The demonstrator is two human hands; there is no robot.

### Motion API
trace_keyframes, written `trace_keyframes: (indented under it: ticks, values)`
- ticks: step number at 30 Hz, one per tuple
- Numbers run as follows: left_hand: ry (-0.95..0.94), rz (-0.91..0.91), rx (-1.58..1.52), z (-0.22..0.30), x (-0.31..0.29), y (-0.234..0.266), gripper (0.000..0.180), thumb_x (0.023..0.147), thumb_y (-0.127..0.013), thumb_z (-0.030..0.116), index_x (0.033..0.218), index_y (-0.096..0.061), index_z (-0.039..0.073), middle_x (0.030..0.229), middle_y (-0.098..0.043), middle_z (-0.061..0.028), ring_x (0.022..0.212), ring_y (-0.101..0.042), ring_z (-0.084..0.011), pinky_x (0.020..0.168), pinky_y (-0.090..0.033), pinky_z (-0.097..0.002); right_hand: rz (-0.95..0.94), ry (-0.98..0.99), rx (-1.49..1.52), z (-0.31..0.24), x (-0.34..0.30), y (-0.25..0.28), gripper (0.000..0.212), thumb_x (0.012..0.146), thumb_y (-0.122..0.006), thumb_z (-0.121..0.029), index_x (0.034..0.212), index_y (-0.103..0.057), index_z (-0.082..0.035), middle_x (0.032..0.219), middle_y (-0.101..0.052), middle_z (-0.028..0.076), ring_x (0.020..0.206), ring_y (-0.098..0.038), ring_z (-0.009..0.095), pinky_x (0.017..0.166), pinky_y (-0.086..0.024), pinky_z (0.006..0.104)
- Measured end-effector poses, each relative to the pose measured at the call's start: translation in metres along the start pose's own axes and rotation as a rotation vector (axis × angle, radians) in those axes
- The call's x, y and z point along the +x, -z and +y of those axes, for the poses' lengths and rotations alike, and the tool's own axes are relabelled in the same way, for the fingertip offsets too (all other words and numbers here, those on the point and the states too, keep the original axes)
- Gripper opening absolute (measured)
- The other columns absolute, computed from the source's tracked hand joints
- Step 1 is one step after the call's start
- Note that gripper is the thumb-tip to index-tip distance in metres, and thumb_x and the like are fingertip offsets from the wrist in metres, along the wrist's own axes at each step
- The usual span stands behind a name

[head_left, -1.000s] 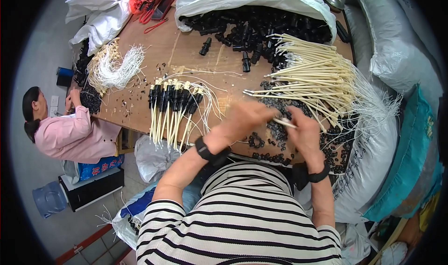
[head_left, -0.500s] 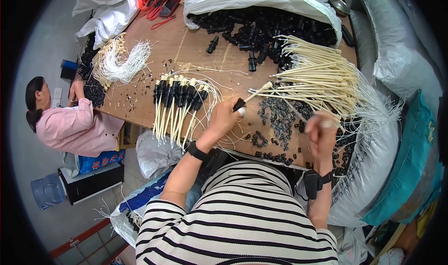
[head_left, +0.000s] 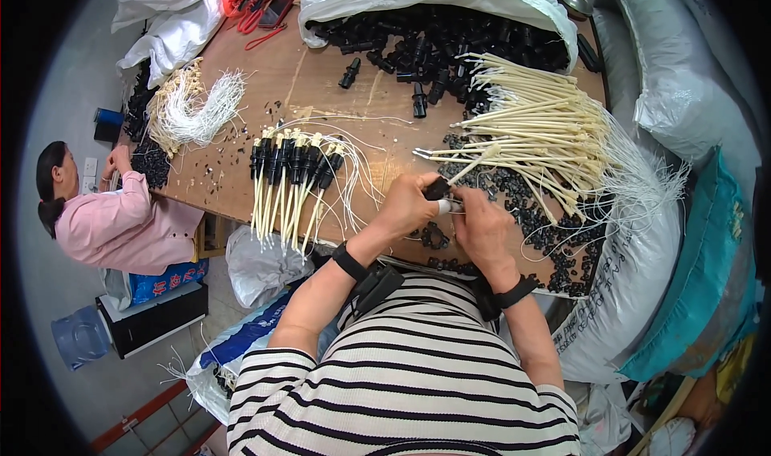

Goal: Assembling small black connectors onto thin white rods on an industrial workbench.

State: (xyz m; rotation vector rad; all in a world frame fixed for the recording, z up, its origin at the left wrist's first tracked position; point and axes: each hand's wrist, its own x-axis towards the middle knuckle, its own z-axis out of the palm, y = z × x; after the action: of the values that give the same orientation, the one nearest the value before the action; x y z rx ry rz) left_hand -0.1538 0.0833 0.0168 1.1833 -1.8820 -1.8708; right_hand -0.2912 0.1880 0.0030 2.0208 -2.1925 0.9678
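Head view — black connector (head_left: 436, 189), cream tube (head_left: 475, 164) protruding — in left hand (head_left: 409, 205).

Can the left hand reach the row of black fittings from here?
Probably yes: only tabletop and white wires lie between the left hand and the row, though that hand holds a black fitting.

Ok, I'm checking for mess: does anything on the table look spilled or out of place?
The small black parts lie strewn loose beside the pale tubes, reaching the near edge of the table, so they look spilled, perhaps deliberately spread. Nothing looks plainly damaged.
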Motion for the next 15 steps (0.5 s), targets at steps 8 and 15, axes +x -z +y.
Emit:
trace_keyframes:
  ticks: [8, 15]
  values:
    - [-0.473, 0.21, 0.573, -0.018, 0.001, 0.01, 0.028, 0.072, -0.058, -0.001, 0.098, -0.066, 0.003, 0.082, -0.064, -0.0145, 0.08, -0.063, -0.0323, 0.072, -0.049, -0.0396, -0.135, -0.219, 0.28, 0.001, 0.005, 0.02, 0.015, 0.082, -0.065, -0.012, 0.094, -0.071, -0.007, 0.063, -0.064, 0.01, 0.054, -0.065, 0.019, 0.052, -0.048, 0.0277]
    - [-0.423, 0.071, 0.65, -0.013, -0.002, 0.011, 0.04, 0.069, -0.054, -0.006, 0.107, -0.062, 0.004, 0.099, -0.063, -0.0167, 0.098, -0.059, -0.0374, 0.085, -0.047, -0.0424, -0.131, -0.274, 0.273, 0.002, 0.006, 0.013, 0.014, 0.082, -0.065, -0.013, 0.094, -0.07, -0.007, 0.062, -0.064, 0.01, 0.054, -0.065, 0.02, 0.052, -0.048, 0.029]
